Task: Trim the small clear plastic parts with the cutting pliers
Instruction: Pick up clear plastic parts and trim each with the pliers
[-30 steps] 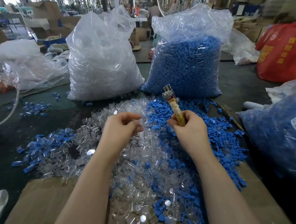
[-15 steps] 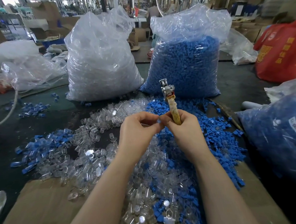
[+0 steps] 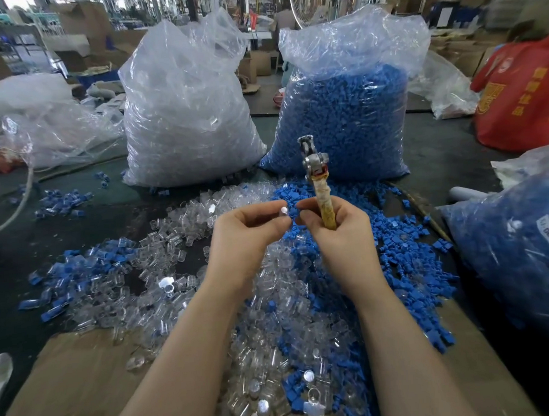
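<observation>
Two filled sacks, the left sack (image 3: 189,117) beside the right sack (image 3: 344,115), are stood at the table's (image 3: 439,154) far edge. Loose parts (image 3: 162,277) are heaped before them, over cardboard (image 3: 69,384) laid at the near edge.

white label (image 3: 548,231) on blue-parts bag, right edge of table: "800" | red bag (image 3: 522,99), far right: yellow characters, not readable

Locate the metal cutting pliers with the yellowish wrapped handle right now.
In the head view, right of centre: the cutting pliers stand upright in the right hand, metal head up before the bag of blue parts.
</observation>
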Available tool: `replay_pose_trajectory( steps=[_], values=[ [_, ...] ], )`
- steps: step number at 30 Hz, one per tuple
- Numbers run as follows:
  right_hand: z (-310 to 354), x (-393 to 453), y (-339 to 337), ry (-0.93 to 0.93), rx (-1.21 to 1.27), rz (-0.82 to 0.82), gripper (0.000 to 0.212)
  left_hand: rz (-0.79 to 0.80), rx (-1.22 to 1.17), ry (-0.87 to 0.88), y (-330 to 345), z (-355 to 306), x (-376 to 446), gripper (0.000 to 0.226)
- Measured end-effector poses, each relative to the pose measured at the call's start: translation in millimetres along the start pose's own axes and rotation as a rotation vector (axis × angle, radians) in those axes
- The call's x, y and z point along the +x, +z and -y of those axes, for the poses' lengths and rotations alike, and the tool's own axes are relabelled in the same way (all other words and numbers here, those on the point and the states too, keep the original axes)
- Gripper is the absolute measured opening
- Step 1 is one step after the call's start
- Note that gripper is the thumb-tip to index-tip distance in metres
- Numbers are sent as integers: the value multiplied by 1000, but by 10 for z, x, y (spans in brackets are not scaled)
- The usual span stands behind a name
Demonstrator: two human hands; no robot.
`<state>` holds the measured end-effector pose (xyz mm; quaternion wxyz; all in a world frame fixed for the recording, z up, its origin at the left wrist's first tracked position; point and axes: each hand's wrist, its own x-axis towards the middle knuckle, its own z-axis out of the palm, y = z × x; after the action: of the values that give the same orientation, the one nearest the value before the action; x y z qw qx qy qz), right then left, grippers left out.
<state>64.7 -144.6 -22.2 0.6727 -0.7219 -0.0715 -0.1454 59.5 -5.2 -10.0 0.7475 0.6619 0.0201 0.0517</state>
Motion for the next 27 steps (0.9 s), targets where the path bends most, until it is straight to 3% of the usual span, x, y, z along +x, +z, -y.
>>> replay_pose_trajectory(
  steps=[8, 18, 27],
  values=[
    [9, -12, 7, -53, -50, -17, 23, -18, -202, -51, -8, -16, 2, 11],
    [36, -18, 19, -125, -29, -17, 21, -66, -108, 11, 33, -24, -15, 10],
    [0, -26, 31, -163, -145, -74, 18, -14, 126, 104, 68, -36, -23, 34]
  ],
)
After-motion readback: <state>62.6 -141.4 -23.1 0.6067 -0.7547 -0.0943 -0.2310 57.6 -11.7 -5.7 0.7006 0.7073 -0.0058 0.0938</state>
